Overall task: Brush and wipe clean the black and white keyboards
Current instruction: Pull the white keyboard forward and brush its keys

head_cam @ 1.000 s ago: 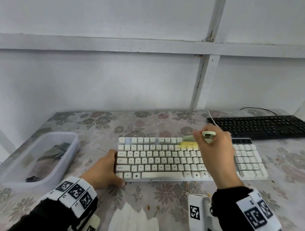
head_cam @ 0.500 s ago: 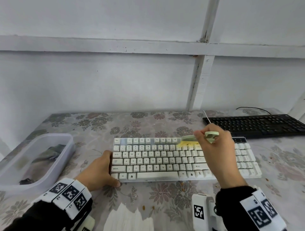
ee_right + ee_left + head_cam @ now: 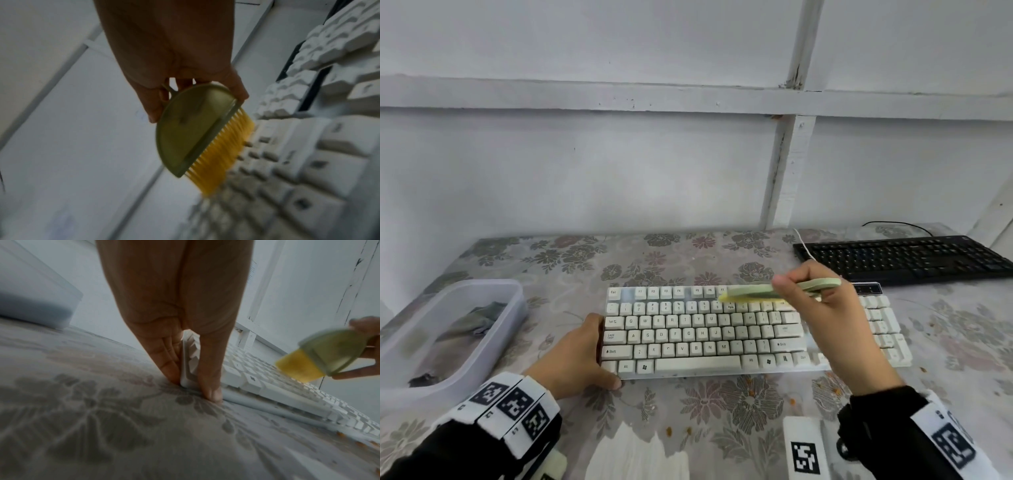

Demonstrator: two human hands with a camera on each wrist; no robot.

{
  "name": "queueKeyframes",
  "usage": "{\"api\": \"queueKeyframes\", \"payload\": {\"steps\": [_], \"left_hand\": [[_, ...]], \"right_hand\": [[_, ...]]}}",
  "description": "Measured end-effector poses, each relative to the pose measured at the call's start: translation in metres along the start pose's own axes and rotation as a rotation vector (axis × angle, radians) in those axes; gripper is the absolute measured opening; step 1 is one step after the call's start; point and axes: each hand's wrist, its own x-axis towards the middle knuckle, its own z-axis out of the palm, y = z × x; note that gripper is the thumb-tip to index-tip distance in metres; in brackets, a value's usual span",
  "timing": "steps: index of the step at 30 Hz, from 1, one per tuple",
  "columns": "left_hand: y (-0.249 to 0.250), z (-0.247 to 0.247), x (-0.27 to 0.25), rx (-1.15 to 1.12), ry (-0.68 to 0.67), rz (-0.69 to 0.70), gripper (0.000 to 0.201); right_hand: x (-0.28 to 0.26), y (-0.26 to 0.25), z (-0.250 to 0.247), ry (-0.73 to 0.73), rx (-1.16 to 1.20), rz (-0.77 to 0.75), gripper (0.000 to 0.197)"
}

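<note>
The white keyboard (image 3: 705, 329) lies in the middle of the flowered table. My left hand (image 3: 585, 353) braces its near left corner. Straight fingers (image 3: 164, 356) press on the left edge and the thumb presses the front edge. My right hand (image 3: 801, 291) grips a green half-round brush (image 3: 774, 291) by its handle. Its yellow bristles (image 3: 224, 155) touch the upper key rows right of centre, and the brush (image 3: 329, 352) looks blurred. The black keyboard (image 3: 900, 257) rests untouched at the far right.
A translucent plastic tub (image 3: 510, 308) holding a grey cloth (image 3: 472, 318) stands at the left. White tissue (image 3: 633, 455) lies at the near edge. Orange crumbs (image 3: 835, 387) dot the tablecloth in front of the keyboard. A wall rises right behind the table.
The brush stays over the top rows, shifted slightly toward the far edge and lying flatter. My left hand keeps its place on the corner. The head view has drifted a little.
</note>
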Motion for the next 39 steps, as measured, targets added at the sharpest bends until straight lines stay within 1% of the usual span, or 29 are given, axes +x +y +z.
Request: {"api": "queueKeyframes", "payload": {"steps": [2,4,6,8,11,13,15,18,20,23,25,26,30,33,34,36,38,39], "left_hand": [[0.001,0.0,0.0,0.006,0.005,0.008,0.081],[0.002,0.0,-0.001,0.005,0.008,0.009,0.081],[0.001,0.0,0.0,-0.001,0.006,0.004,0.081],[0.0,0.001,0.001,-0.007,0.004,-0.002,0.082],[0.0,0.001,0.001,-0.013,0.003,-0.002,0.082],[0.0,0.001,0.001,-0.016,0.003,-0.005,0.082],[-0.001,0.002,0.001,-0.019,0.004,-0.006,0.083],[-0.002,0.002,0.002,-0.018,-0.001,-0.01,0.083],[-0.001,0.002,0.003,-0.015,-0.001,-0.01,0.083],[-0.001,0.002,0.002,-0.013,-0.002,-0.014,0.082],[0.0,0.002,0.002,-0.011,-0.001,-0.018,0.082],[-0.001,0.002,0.002,-0.01,-0.001,-0.021,0.082],[0.0,0.002,0.003,0.009,-0.002,-0.03,0.08],[0.001,0.002,0.001,0.041,0.005,-0.028,0.079],[0.001,0.002,0.001,0.043,0.006,-0.028,0.079],[0.001,0.001,0.0,0.045,0.003,-0.028,0.08],[0.002,0.001,0.0,0.043,0.005,-0.025,0.079],[0.002,0.001,-0.001,0.04,0.006,-0.023,0.079]], "right_hand": [[0.001,0.006,-0.003,-0.003,-0.04,0.034,0.018],[0.005,0.012,-0.014,0.064,-0.109,0.048,0.02],[0.009,0.013,-0.03,0.15,-0.192,0.03,0.021],[0.012,0.012,-0.041,0.191,-0.179,0.008,0.021],[0.012,0.013,-0.045,0.133,-0.026,0.013,0.021],[0.011,0.02,-0.046,0.098,-0.024,0.036,0.023],[0.011,0.027,-0.053,0.099,-0.068,0.048,0.025],[0.017,0.033,-0.071,0.146,-0.14,0.044,0.024],[0.02,0.032,-0.078,0.186,-0.173,0.01,0.024],[0.019,0.028,-0.077,0.173,-0.145,-0.02,0.021],[0.017,0.029,-0.078,0.139,-0.094,0.005,0.021],[0.018,0.033,-0.081,0.14,-0.106,0.024,0.023],[0.022,0.047,-0.109,0.232,-0.201,0.083,0.027],[0.025,0.042,-0.12,0.28,-0.177,0.062,0.026],[0.026,0.04,-0.12,0.274,-0.146,0.047,0.025],[0.027,0.036,-0.116,0.215,-0.083,0.036,0.023],[0.025,0.039,-0.115,0.146,-0.091,0.068,0.022],[0.025,0.043,-0.118,0.143,-0.109,0.092,0.024]]}}
